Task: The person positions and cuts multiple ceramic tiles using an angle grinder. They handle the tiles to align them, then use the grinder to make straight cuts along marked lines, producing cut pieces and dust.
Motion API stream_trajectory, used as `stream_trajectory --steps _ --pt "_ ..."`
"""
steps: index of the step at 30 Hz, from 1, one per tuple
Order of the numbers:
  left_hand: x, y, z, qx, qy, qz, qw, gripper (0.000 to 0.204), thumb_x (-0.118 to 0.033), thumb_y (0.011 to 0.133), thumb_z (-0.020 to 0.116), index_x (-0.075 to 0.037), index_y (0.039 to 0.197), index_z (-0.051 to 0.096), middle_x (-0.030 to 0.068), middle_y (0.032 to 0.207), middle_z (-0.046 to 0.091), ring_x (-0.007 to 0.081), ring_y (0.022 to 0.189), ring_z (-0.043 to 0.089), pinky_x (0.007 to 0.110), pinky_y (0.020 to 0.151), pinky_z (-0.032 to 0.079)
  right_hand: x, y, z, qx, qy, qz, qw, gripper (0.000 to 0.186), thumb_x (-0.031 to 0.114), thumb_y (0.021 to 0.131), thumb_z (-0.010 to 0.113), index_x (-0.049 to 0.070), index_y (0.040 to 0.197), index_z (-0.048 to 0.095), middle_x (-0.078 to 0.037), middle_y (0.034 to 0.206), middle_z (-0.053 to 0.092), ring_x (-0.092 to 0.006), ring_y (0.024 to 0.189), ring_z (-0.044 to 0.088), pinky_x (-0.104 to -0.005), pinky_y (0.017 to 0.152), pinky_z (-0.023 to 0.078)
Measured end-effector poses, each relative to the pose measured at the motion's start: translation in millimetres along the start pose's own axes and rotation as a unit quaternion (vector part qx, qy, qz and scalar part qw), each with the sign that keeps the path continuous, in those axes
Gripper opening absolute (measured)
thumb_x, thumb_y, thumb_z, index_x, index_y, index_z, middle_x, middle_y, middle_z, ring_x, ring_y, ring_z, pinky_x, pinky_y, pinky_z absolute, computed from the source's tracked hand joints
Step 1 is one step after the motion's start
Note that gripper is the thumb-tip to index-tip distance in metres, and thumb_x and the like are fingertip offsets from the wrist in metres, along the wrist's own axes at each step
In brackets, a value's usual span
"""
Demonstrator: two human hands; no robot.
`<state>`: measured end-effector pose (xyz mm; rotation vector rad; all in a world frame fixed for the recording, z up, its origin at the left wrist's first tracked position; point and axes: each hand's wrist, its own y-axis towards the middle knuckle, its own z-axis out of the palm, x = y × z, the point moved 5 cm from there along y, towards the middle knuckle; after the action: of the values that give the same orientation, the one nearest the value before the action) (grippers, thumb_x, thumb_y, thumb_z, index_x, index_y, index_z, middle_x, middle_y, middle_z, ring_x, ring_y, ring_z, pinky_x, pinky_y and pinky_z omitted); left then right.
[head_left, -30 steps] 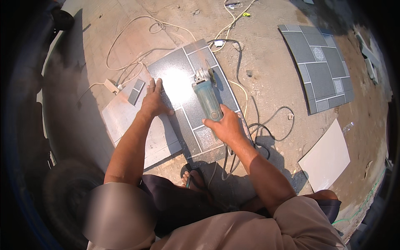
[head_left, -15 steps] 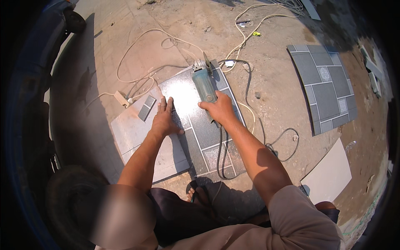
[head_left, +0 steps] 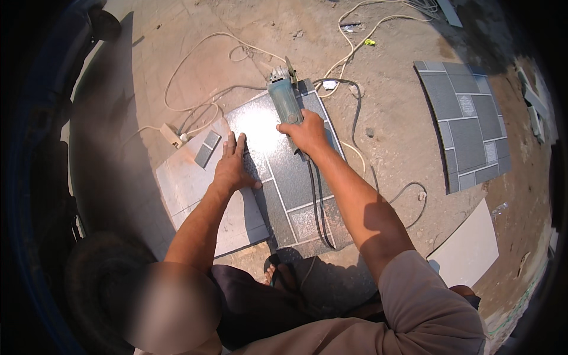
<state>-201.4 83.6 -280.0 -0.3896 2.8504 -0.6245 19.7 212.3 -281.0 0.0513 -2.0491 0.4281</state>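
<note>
My right hand [head_left: 306, 135] is wrapped round the body of a green angle grinder [head_left: 285, 102]. The grinder's head and disc are at the far edge of a dark grey patterned tile [head_left: 302, 183]; whether the disc touches the tile I cannot tell. Sunlight glares off the tile's upper part. My left hand [head_left: 231, 170] lies with fingers stretched out where this tile meets a pale tile [head_left: 234, 222] on its left. A small grey tile offcut [head_left: 207, 149] rests on the pale tile, just left of my left fingers.
A wooden-coloured socket block [head_left: 172, 135] with plugged cords sits at the left. A pale cable [head_left: 168, 89] loops over the dusty ground. The grinder's black cord [head_left: 315, 201] trails over the tile. To the right lie another patterned tile [head_left: 464, 127] and a cream tile [head_left: 467, 248].
The grinder, in my right hand, has moved slightly away from me and to the left. Its cord has shifted along. My left hand has stayed nearly still.
</note>
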Motion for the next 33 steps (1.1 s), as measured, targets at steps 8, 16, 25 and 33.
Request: stream_trajectory --steps 8,16,25,33 --pt "-1 -1 0 -0.009 0.002 0.004 1.000 0.166 -0.030 0.043 0.112 -0.015 0.178 0.016 0.0246 0.185 0.011 0.0457 0.167 0.025 0.048 0.131 0.041 -9 -3 3 0.008 -0.009 0.009 1.000 0.078 0.039 0.075 0.091 -0.012 0.130 0.070 -0.036 0.127 0.074 -0.0464 0.123 0.073 -0.0481 0.107 0.057" --pt "-2 1 0 -0.003 0.004 0.001 1.000 0.167 -0.031 0.043 0.112 -0.015 0.178 0.016 0.0242 0.185 0.011 0.0451 0.167 0.025 0.048 0.131 0.041 -17 -13 3 -0.040 -0.003 -0.032 0.999 0.074 0.041 0.072 0.092 -0.014 0.118 0.074 -0.033 0.108 0.078 -0.0442 0.101 0.078 -0.0472 0.092 0.060" --pt "0 0 0 -0.001 0.007 -0.003 1.000 0.167 -0.033 0.043 0.113 -0.015 0.179 0.016 0.0241 0.185 0.011 0.0446 0.168 0.025 0.047 0.132 0.040 -10 -14 -2 0.034 -0.004 0.026 0.999 0.081 0.040 0.076 0.091 -0.014 0.132 0.068 -0.037 0.127 0.073 -0.0459 0.122 0.074 -0.0478 0.106 0.058" --pt "-3 -1 -1 -0.004 0.002 0.000 1.000 0.167 -0.030 0.043 0.112 -0.015 0.179 0.016 0.0243 0.185 0.012 0.0449 0.168 0.025 0.047 0.133 0.039 -21 -22 2 -0.009 -0.016 -0.007 1.000 0.087 0.043 0.074 0.092 -0.020 0.130 0.068 -0.037 0.118 0.075 -0.0451 0.110 0.076 -0.0468 0.098 0.059"
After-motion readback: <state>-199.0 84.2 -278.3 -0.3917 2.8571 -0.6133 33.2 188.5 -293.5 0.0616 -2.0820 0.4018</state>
